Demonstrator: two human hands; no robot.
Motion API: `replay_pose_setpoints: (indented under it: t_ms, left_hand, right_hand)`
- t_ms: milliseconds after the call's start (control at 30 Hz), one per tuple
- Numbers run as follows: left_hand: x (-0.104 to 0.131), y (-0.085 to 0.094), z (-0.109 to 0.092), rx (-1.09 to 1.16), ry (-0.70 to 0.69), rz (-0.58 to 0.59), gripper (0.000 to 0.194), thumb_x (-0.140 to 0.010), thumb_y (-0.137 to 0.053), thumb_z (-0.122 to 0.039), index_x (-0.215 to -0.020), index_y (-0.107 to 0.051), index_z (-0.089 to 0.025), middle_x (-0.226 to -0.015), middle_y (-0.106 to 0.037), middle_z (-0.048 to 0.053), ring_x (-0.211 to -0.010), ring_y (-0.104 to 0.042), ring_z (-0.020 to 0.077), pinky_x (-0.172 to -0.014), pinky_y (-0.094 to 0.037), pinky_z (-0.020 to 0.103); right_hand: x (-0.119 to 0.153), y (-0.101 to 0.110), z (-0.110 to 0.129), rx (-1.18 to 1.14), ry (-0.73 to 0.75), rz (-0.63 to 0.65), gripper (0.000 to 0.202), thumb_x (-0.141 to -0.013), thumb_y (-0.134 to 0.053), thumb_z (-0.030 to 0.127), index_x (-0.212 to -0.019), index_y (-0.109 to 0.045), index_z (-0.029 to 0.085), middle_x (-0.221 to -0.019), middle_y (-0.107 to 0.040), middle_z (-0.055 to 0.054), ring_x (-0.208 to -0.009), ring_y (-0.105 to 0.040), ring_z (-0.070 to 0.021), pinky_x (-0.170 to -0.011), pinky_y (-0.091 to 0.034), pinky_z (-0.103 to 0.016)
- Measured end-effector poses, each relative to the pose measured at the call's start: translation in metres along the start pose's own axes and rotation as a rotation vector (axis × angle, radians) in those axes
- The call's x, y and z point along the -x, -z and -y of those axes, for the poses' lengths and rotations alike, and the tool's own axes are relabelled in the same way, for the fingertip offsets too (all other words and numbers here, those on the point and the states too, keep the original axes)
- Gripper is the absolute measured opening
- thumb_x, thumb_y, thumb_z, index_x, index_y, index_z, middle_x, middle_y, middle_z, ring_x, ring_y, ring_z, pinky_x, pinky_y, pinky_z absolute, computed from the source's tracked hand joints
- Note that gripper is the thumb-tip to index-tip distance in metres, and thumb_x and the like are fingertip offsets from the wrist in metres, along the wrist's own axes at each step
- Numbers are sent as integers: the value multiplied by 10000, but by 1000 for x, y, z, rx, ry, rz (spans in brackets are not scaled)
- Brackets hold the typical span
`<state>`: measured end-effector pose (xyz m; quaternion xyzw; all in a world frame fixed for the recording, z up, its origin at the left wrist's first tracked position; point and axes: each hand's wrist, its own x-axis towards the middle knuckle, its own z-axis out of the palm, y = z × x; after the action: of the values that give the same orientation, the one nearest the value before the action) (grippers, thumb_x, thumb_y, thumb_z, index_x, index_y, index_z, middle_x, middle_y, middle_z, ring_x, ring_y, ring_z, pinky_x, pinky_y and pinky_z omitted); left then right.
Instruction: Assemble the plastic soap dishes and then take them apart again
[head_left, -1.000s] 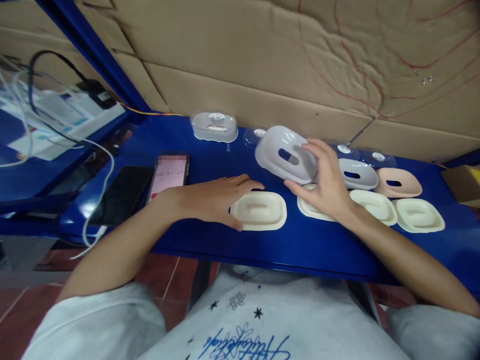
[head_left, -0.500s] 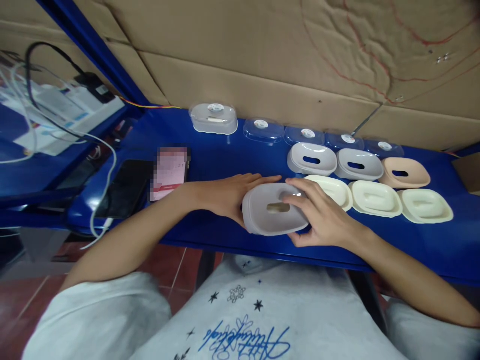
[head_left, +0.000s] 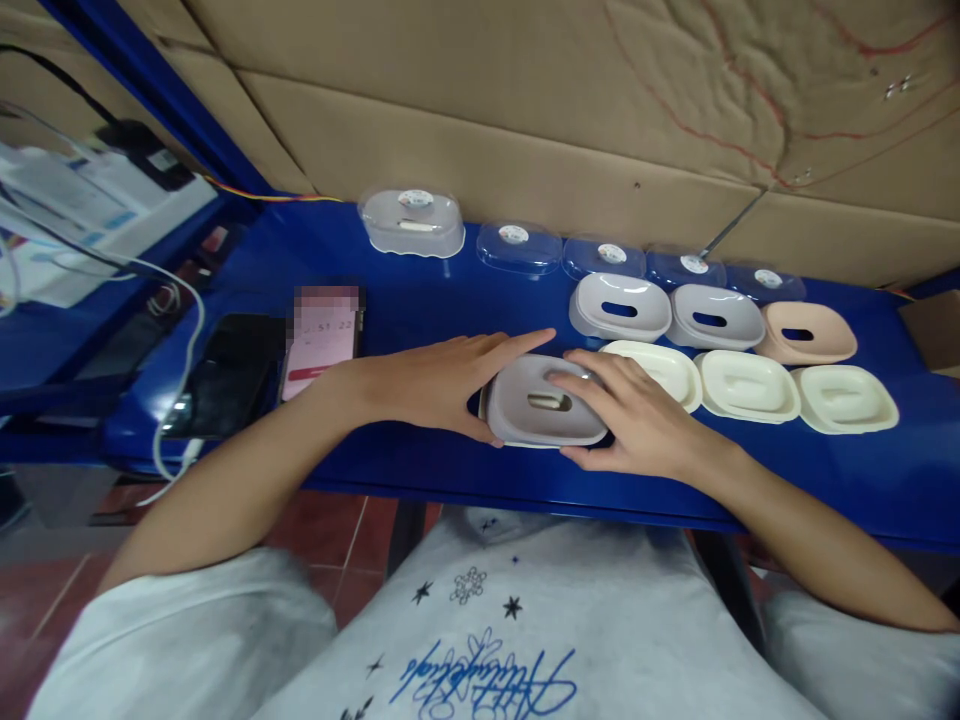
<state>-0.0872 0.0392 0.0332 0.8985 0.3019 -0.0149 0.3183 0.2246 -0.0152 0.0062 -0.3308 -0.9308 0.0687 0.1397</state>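
Note:
A grey soap dish tray (head_left: 551, 415) with an oval slot sits low near the table's front edge. Through the slot a cream piece shows, and a thin cream edge peeks out beneath. My right hand (head_left: 626, 410) grips the tray's right end, fingers inside and over the rim, thumb in front. At the left end, my left hand (head_left: 427, 385) curves round with fingers stretched out and thumb by the front corner; whether it presses on the tray I cannot tell. Just right of my right hand lie several cream soap dish bases (head_left: 750, 387).
Behind the bases stand two grey trays (head_left: 622, 308) and a peach tray (head_left: 810, 332). Several clear lids (head_left: 517, 250) line the back, beside a lidded grey soap dish (head_left: 412, 228). A phone (head_left: 322, 335), a black device (head_left: 232, 365) and white cables (head_left: 196, 340) occupy the left.
The grey tray has come down onto the cream piece, which now shows clearly through the slot. Both hands moved down with it. The view has shifted slightly.

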Motion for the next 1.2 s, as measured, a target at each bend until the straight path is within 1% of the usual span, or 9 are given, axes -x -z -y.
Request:
replay_pose_setpoints:
  t_ms: [133, 367, 567, 667, 800, 933, 1000, 1100, 1200]
  left_hand:
    - [5, 0, -3, -14, -32, 12, 1302, -890, -875, -577, -1795, 45, -404, -1852, -276, 104, -1656, -368, 396, -1305, -308, 489]
    - [6, -1, -1, -25, -66, 7, 1151, -973, -789, -496, -1804, -4, -359, -1782, -405, 115, -1558, -494, 363, -1245, -380, 431]
    - [5, -3, -6, -85, -37, 62, 1194, -930, -827, -532, -1793, -9, -421, -1790, -357, 105, -1612, -383, 415, -1314, -254, 552]
    - [1, -6, -9, -105, -23, 44, 1135, -954, -787, -598, -1793, -48, -403, -1733, -414, 129, -1552, -434, 426, -1288, -279, 577]
    - [-2, -6, -12, -114, -5, 21, 1151, -934, -817, -506, -1782, -52, -360, -1703, -433, 151, -1529, -451, 408, -1269, -314, 563]
    - [1, -2, -13, -113, 34, 25, 1138, -895, -853, -437, -1760, -122, -325, -1697, -432, 160, -1540, -447, 405, -1263, -344, 549]
    - [4, 1, -12, -114, 51, 30, 1064, -883, -860, -431, -1727, -220, -328, -1674, -456, 141, -1526, -464, 398, -1262, -352, 547]
    - [5, 6, -5, -111, 65, 19, 1004, -868, -858, -408, -1686, -282, -321, -1660, -474, 126, -1525, -473, 388, -1274, -348, 549]
    - [6, 11, 8, -114, 92, -25, 989, -859, -831, -375, -1679, -284, -297, -1676, -468, 130, -1544, -464, 396, -1294, -327, 555]
  right_hand:
    - [0, 0, 0, 3, 1, 5, 715, -1004, -709, 568, -1615, -537, 237, -1612, -574, -219, -1420, -592, -442, -1124, -518, -660]
    - [-1, -1, 3, 21, 25, 22, 737, -1029, -680, 602, -1654, -518, 245, -1662, -557, -215, -1452, -576, -443, -1135, -512, -656]
    - [-1, -8, 5, 34, 17, 39, 747, -1031, -685, 594, -1672, -514, 252, -1688, -544, -193, -1466, -565, -440, -1161, -501, -658]
    - [-1, -11, 4, 41, 13, 43, 754, -1026, -682, 618, -1662, -529, 242, -1699, -527, -205, -1484, -548, -447, -1164, -495, -672]
    - [-6, 7, -4, -7, 84, 28, 768, -1023, -646, 695, -1629, -558, 233, -1663, -570, -194, -1448, -602, -414, -1151, -523, -622]
    - [-39, 38, -24, 11, 21, -61, 497, -1111, -536, 533, -1521, -659, 280, -1582, -658, -133, -1435, -626, -394, -1196, -477, -623]
    - [-66, 41, -40, 91, -30, -48, 497, -1118, -502, 471, -1533, -645, 238, -1618, -623, -157, -1481, -581, -427, -1216, -436, -654]
    - [-107, 28, -75, 172, -53, 42, 620, -1088, -511, 437, -1639, -519, 153, -1728, -485, -220, -1563, -487, -456, -1227, -403, -673]
    - [-137, 9, -109, 184, -81, 125, 739, -1033, -587, 494, -1678, -460, 157, -1731, -482, -220, -1591, -437, -468, -1249, -366, -690]
